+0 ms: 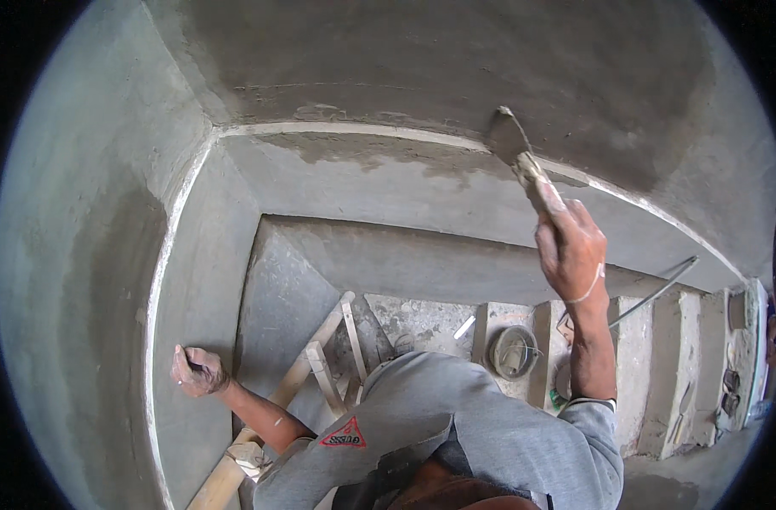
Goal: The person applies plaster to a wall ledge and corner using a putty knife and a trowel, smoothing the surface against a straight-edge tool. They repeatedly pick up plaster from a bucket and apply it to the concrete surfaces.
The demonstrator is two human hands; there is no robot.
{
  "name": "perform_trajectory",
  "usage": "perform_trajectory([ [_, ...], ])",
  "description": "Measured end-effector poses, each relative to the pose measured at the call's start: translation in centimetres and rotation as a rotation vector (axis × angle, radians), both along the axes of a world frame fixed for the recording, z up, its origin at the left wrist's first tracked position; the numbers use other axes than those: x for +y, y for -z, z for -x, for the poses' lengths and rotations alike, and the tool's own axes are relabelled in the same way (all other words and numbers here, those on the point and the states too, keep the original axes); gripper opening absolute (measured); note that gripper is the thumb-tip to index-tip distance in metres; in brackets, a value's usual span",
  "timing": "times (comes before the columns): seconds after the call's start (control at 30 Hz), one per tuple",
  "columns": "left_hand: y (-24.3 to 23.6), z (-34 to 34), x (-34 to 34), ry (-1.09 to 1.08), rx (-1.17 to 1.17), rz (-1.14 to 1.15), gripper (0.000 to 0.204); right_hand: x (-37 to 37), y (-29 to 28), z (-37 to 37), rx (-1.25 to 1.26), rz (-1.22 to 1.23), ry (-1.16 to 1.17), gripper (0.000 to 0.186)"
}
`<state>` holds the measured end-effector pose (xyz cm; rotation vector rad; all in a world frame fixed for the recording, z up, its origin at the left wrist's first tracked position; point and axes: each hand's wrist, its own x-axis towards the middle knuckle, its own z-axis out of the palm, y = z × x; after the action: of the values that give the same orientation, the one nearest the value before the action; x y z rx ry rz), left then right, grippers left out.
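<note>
My right hand is wrapped round the pale, smeared handle of a putty knife, my arm stretched up and forward. Its blade lies at the grey plastered wall, just by the upper edge of a white strip that runs along a ledge. Darker, damp-looking patches show on the wall around the blade. At the left, my left hand is closed, its fingers curled, beside the white strip on the side wall. A tiny white bit shows at its fingers; what it is I cannot make out.
Below lie concrete steps with a dark bucket on them. A wooden ladder-like frame leans near my left arm. A thin metal bar slants at the right. A white stick lies by the bucket.
</note>
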<state>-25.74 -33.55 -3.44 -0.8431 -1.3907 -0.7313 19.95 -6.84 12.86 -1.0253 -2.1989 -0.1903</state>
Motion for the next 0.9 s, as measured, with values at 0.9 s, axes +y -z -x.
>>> perform_trajectory([
  [0.9, -0.9, -0.2, 0.2, -0.116, -0.037, -0.015, 0.022, -2.9, 10.6, -18.0, 0.93, 0.27, 0.288, 0.046],
])
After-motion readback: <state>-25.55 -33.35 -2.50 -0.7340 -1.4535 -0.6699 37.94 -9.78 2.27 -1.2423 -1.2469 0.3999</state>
